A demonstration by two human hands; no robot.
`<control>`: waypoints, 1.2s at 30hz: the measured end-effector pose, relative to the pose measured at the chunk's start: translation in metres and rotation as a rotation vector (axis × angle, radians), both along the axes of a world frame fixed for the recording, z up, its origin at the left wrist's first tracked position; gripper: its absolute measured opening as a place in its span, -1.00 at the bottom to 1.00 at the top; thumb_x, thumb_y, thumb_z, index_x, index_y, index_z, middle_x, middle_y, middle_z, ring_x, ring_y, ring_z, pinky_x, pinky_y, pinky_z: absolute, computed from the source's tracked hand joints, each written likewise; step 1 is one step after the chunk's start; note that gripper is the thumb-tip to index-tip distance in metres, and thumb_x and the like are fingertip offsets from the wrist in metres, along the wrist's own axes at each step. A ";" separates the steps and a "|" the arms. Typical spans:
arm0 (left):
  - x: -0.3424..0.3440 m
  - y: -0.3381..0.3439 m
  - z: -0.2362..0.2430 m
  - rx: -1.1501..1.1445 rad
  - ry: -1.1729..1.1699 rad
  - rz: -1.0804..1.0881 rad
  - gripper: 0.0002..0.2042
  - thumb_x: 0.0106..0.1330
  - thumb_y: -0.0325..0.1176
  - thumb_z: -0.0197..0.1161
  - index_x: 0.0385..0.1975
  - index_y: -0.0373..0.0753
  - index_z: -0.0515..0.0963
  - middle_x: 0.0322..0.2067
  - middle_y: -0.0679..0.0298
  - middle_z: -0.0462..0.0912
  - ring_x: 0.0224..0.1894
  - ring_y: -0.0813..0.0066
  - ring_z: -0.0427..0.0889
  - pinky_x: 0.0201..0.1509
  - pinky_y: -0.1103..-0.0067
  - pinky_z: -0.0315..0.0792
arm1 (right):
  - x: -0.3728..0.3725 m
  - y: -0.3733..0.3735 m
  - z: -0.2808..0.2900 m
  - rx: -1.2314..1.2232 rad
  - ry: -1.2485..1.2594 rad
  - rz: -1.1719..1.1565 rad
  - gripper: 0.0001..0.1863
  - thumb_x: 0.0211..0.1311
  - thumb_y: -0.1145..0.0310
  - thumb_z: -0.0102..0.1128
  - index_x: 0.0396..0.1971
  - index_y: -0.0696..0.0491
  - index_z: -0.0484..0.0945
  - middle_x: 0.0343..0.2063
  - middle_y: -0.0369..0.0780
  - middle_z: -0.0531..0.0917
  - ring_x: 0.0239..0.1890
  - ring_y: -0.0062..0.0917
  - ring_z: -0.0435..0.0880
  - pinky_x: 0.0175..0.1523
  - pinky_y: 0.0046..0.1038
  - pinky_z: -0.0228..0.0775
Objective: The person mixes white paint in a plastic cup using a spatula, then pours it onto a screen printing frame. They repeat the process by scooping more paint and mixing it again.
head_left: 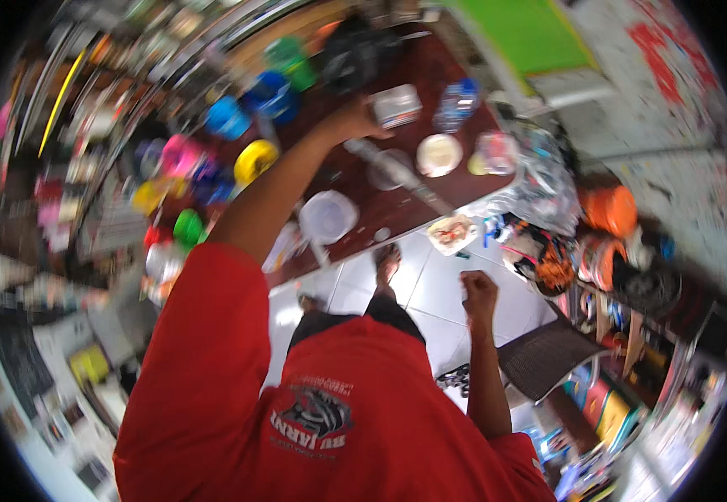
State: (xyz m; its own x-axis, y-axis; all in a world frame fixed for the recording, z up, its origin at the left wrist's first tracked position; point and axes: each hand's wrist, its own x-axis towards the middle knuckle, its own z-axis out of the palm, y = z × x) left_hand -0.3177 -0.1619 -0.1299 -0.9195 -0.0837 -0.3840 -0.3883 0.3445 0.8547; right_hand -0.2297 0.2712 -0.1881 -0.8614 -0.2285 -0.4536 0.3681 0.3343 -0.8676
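Note:
My left hand (358, 119) reaches across the dark red table (330, 259) to the left side of a small clear and white box (395, 105); blur hides whether it grips it. A long translucent strip (413, 188) lies just below that hand, over a faint round piece. A white tub (328, 216) and a cream round container (439, 155) stand nearby. My right hand (479, 293) hangs over the tiled floor with curled fingers, below a small tray with reddish smears (452, 233); what it holds, if anything, is too blurred to make out.
Colourful cups (255, 163) crowd the table's left, with a black bag (355, 50) at the back. A blue bottle (455, 105) stands right. Crumpled plastic (539, 184), orange buckets (607, 209) and a dark chair (551, 360) are at the right. Cluttered shelves (87, 142) fill the left.

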 end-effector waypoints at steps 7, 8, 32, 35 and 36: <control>0.250 0.063 0.086 0.126 0.553 0.546 -0.59 0.19 -0.42 0.38 0.01 -0.26 0.41 -0.07 0.22 0.51 0.04 0.41 0.52 0.01 0.53 0.51 | 0.048 -0.054 0.031 0.075 0.248 0.431 -0.65 0.37 0.33 0.04 -0.62 0.17 0.49 -0.63 -0.23 0.53 -0.53 -0.60 0.47 -0.35 -0.46 0.33; 0.303 0.079 0.093 -0.051 0.633 0.549 -0.67 0.23 -0.47 0.34 -0.04 -0.26 0.44 -0.12 0.27 0.52 -0.01 0.48 0.53 -0.03 0.54 0.51 | 0.065 -0.068 0.038 0.017 0.253 0.460 -0.68 0.37 0.33 0.03 -0.56 0.18 0.52 -0.58 -0.22 0.57 -0.48 -0.57 0.53 -0.31 -0.47 0.38; 0.714 -0.035 -0.188 -0.504 0.132 1.117 -0.04 -0.23 -0.17 0.58 0.27 -0.24 0.22 0.22 0.05 0.37 0.31 0.02 0.28 0.41 0.25 0.13 | 0.491 -0.427 0.044 -0.426 0.666 1.678 -0.84 0.20 0.40 0.24 -0.26 0.12 0.60 -0.32 -0.16 0.66 -0.17 -0.29 0.64 -0.02 -0.30 0.43; 0.707 -0.042 -0.166 -0.390 0.181 1.164 -0.07 -0.23 -0.15 0.58 0.24 -0.21 0.26 0.19 0.05 0.40 0.28 0.02 0.31 0.37 0.24 0.19 | 0.487 -0.443 0.060 -0.441 0.560 1.540 -0.86 0.31 0.40 0.17 -0.28 0.16 0.59 -0.38 -0.20 0.66 -0.29 -0.48 0.65 -0.11 -0.50 0.43; 0.705 -0.042 -0.163 -0.353 0.188 1.182 -0.07 -0.24 -0.15 0.58 0.24 -0.20 0.27 0.18 0.05 0.40 0.27 0.03 0.32 0.36 0.24 0.20 | 0.488 -0.449 0.065 -0.413 0.492 1.507 -0.86 0.31 0.40 0.16 -0.30 0.17 0.59 -0.40 -0.19 0.66 -0.31 -0.48 0.65 -0.15 -0.49 0.44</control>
